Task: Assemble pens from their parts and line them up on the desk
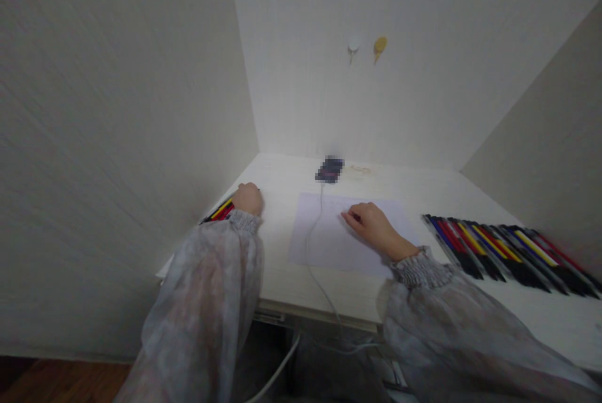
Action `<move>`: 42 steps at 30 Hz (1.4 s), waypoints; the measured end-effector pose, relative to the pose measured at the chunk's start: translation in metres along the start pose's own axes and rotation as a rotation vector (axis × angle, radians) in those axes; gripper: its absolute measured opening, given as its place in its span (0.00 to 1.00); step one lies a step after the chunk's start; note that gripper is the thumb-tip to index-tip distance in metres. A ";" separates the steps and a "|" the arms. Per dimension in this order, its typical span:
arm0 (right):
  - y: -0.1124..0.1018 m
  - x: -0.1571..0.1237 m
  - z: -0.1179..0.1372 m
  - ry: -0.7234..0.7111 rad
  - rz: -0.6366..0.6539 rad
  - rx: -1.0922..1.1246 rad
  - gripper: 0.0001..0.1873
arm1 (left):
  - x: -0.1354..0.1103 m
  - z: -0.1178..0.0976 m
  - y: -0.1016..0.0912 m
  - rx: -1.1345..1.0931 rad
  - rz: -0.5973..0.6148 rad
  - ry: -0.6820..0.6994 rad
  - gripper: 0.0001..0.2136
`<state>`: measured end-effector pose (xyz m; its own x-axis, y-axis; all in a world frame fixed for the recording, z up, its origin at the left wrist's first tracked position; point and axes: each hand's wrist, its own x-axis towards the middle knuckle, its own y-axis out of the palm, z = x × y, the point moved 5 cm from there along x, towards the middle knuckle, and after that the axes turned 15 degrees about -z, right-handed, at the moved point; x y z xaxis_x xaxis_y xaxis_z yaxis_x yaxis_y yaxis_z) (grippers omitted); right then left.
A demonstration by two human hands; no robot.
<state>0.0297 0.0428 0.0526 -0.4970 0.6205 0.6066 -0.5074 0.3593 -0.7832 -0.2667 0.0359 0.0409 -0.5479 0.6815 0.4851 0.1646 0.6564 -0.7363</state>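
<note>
My left hand (pixel 248 198) is closed at the left side of the desk, right by a small group of pens (pixel 221 210) in black, yellow and red. A tiny dark tip shows at its far side; the fingers are mostly hidden, so what they hold cannot be made out. Over a white sheet of paper (pixel 305 240) rests my right hand (pixel 371 224), its fingers curled in toward the thumb. No object shows in that hand. Faint marks lie on the sheet near its top edge.
A long row of pens (pixel 508 252) with coloured bands lies on the right side of the white desk (pixel 277 265). A blurred dark device (pixel 330 169) sits at the back, its white cable (pixel 308 243) crossing the paper. Two hooks, one yellow (pixel 380 45), are on the wall.
</note>
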 end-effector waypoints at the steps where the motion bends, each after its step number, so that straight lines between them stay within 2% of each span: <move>1: 0.000 0.000 0.000 0.001 0.003 0.000 0.18 | 0.000 0.000 0.000 0.026 -0.016 0.005 0.08; 5: -0.001 0.000 0.001 0.010 0.003 -0.003 0.18 | -0.003 -0.008 -0.001 0.099 -0.057 0.046 0.08; 9: -0.002 0.001 0.003 0.007 -0.005 0.004 0.18 | -0.006 -0.021 -0.005 0.061 -0.081 0.095 0.08; 14: -0.003 0.002 0.004 0.023 -0.011 0.025 0.19 | -0.003 -0.041 -0.011 -0.090 -0.140 0.142 0.12; 17: -0.004 0.002 0.003 0.048 -0.035 0.075 0.20 | -0.002 -0.056 -0.014 -0.322 -0.153 0.126 0.14; 19: -0.003 0.001 0.003 0.119 -0.046 0.178 0.21 | -0.005 -0.063 -0.012 -0.778 -0.075 -0.030 0.14; 21: -0.002 0.001 0.002 0.247 -0.057 0.382 0.22 | -0.012 -0.073 -0.005 -1.188 0.083 -0.209 0.11; 23: 0.001 0.001 0.003 0.423 -0.045 0.684 0.25 | -0.021 -0.086 0.001 -1.457 0.221 -0.352 0.08; 25: 0.006 0.000 0.005 0.610 0.024 1.004 0.28 | -0.032 -0.100 0.008 -1.600 0.327 -0.449 0.05; 27: 0.009 -0.002 0.007 0.761 0.148 1.240 0.31 | -0.043 -0.115 0.015 -1.661 0.400 -0.504 0.04; 30: 0.010 -0.008 0.000 0.882 0.286 1.362 0.26 | -0.057 -0.132 0.027 -1.670 0.475 -0.519 0.04; 34: 0.008 -0.017 -0.023 0.991 0.261 1.335 0.13 | -0.067 -0.136 0.043 -1.660 0.555 -0.576 0.05; 37: 0.009 -0.022 -0.029 1.048 0.280 1.358 0.10 | -0.068 -0.130 0.052 -1.666 0.620 -0.628 0.05; 39: 0.010 -0.025 -0.026 1.063 0.325 1.360 0.09 | -0.068 -0.126 0.056 -1.661 0.625 -0.655 0.05; 42: 0.011 -0.026 -0.020 1.073 0.343 1.325 0.08 | -0.066 -0.121 0.057 -1.631 0.567 -0.670 0.05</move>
<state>0.0511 0.0447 0.0250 -0.3258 0.8852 -0.3319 -0.9454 -0.3031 0.1197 -0.1218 0.0674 0.0240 -0.2775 0.9452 -0.1719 0.7297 0.3238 0.6023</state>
